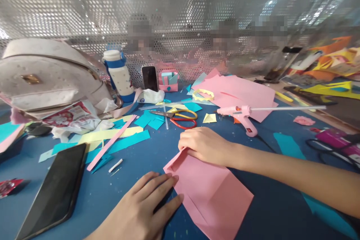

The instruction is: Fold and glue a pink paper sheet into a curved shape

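A folded pink paper sheet point(210, 191) lies on the blue table in front of me. My left hand point(143, 210) rests flat with fingers stretched out, its fingertips touching the sheet's near-left edge. My right hand point(204, 145) is curled with its fingers pressed down on the sheet's far corner, where a fold stands up.
A black phone point(53, 191) lies at the near left. Scissors with red and yellow handles point(180, 118) and a pink glue gun point(242, 114) lie beyond the sheet. Paper strips and scraps point(112, 138), a white backpack point(47, 75), a bottle point(119, 75) and more pink paper point(239, 92) crowd the back. People sit behind a perforated screen.
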The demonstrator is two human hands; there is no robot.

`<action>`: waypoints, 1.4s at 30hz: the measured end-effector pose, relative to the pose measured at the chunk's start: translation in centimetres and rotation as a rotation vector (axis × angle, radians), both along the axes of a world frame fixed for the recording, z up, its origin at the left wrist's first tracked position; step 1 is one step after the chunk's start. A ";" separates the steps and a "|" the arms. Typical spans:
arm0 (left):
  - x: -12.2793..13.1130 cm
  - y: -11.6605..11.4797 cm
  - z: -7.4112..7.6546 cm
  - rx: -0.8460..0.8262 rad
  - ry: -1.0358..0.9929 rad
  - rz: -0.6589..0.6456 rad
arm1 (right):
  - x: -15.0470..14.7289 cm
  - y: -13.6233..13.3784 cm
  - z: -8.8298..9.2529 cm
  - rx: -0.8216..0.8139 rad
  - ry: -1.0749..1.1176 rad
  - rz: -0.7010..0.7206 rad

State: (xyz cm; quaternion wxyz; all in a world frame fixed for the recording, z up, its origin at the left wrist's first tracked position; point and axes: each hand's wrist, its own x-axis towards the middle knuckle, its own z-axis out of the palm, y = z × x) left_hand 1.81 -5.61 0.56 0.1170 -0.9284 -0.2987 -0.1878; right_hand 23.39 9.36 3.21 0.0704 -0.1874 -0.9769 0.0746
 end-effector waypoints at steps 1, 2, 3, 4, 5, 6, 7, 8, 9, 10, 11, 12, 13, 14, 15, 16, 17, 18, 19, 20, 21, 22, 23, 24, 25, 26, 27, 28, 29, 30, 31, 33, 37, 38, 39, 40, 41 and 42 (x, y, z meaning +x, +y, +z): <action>0.0 -0.1 -0.1 0.013 -0.003 0.007 | 0.2 -0.2 -0.3 0.027 0.020 0.017; 0.1 -0.2 -0.2 0.014 -0.014 0.020 | 0.5 -0.4 -0.6 0.056 0.038 0.034; 0.1 -0.3 -0.2 0.006 -0.035 0.043 | 0.7 -0.6 -1.0 0.091 0.055 0.048; 0.2 -0.4 -0.3 -0.001 -0.061 0.075 | 0.9 -0.8 -1.2 0.129 0.069 0.060; 0.2 -0.5 -0.4 0.003 -0.090 0.112 | 1.1 -0.9 -1.5 0.169 0.076 0.073; 0.2 -0.5 -0.4 0.013 -0.112 0.150 | 1.1 -1.1 -1.6 0.207 0.076 0.086; 0.2 -0.5 -0.5 0.025 -0.122 0.178 | 1.2 -1.2 -1.7 0.241 0.070 0.099; 0.2 -0.4 -0.6 0.038 -0.118 0.191 | 1.2 -1.4 -1.7 0.266 0.060 0.113; 0.1 -0.3 -0.7 0.048 -0.102 0.185 | 1.2 -1.6 -1.6 0.282 0.047 0.125; 0.0 -0.2 -0.8 0.047 -0.077 0.166 | 1.2 -1.9 -1.5 0.286 0.033 0.133; -0.1 0.0 -0.9 0.040 -0.050 0.144 | 1.3 -2.2 -1.3 0.280 0.021 0.131; -0.2 0.2 -1.0 0.036 -0.024 0.124 | 1.4 -2.4 -1.1 0.265 0.014 0.118; -0.3 0.3 -1.2 0.038 -0.004 0.108 | 1.7 -2.7 -1.0 0.246 0.010 0.097; -0.3 0.5 -1.3 0.037 0.012 0.099 | 2.0 -2.8 -0.8 0.222 0.006 0.070; -0.4 0.6 -1.3 0.035 0.026 0.095 | 2.3 -2.8 -0.7 0.197 0.000 0.044; -0.5 0.7 -1.3 0.032 0.040 0.095 | 2.8 -2.7 -0.6 0.174 -0.004 0.020; -0.5 0.7 -1.3 0.033 0.050 0.095 | 3.3 -2.5 -0.5 0.153 -0.010 0.002; -0.6 0.8 -1.2 0.033 0.059 0.096 | 3.8 -2.1 -0.5 0.135 -0.021 -0.012; -0.6 0.8 -1.1 0.035 0.065 0.095 | 4.3 -1.7 -0.4 0.121 -0.033 -0.024; -0.6 0.8 -1.0 0.034 0.068 0.095 | 4.7 -1.2 -0.3 0.112 -0.045 -0.040; -0.6 0.8 -0.9 0.032 0.069 0.094 | 5.2 -0.8 -0.3 0.111 -0.055 -0.058; -0.6 0.8 -0.9 0.028 0.065 0.094 | 5.6 -0.6 -0.3 0.116 -0.062 -0.078; -0.6 0.8 -0.8 0.022 0.060 0.093 | 5.9 -0.4 -0.3 0.128 -0.067 -0.098; -0.6 0.8 -0.8 0.016 0.054 0.092 | 6.2 -0.3 -0.4 0.149 -0.068 -0.120; -0.5 0.8 -0.8 0.011 0.050 0.094 | 6.5 -0.4 -0.5 0.173 -0.068 -0.143; -0.5 0.8 -0.8 0.006 0.047 0.094 | 6.6 -0.6 -0.6 0.196 -0.067 -0.165; -0.4 0.7 -0.7 0.004 0.047 0.093 | 6.7 -0.8 -0.7 0.217 -0.066 -0.183; -0.4 0.7 -0.7 0.000 0.054 0.090 | 6.8 -1.0 -0.8 0.235 -0.066 -0.197; -0.4 0.7 -0.6 -0.005 0.062 0.086 | 6.8 -1.2 -0.9 0.248 -0.064 -0.206; -0.3 0.6 -0.4 -0.011 0.070 0.082 | 6.8 -1.4 -0.9 0.254 -0.060 -0.210; -0.3 0.5 -0.3 -0.021 0.074 0.078 | 6.7 -1.6 -0.9 0.249 -0.055 -0.210; -0.3 0.3 0.1 -0.058 0.058 0.074 | 6.5 -1.7 -0.6 0.210 -0.033 -0.211; -0.6 0.2 0.6 -0.252 -0.148 0.151 | 6.2 -1.8 0.5 0.013 0.033 -0.180; -0.6 0.4 0.6 -0.312 -0.235 0.184 | 6.0 -1.8 0.7 -0.050 0.043 -0.172; -0.7 0.7 0.7 -0.373 -0.324 0.221 | 5.8 -1.8 0.9 -0.111 0.053 -0.171; -0.7 1.1 0.7 -0.430 -0.408 0.256 | 5.6 -1.8 1.0 -0.160 0.066 -0.181; -0.7 1.7 0.7 -0.484 -0.478 0.294 | 5.3 -1.7 1.0 -0.195 0.081 -0.200; -0.6 2.3 0.7 -0.539 -0.527 0.338 | 5.0 -1.5 0.9 -0.216 0.097 -0.223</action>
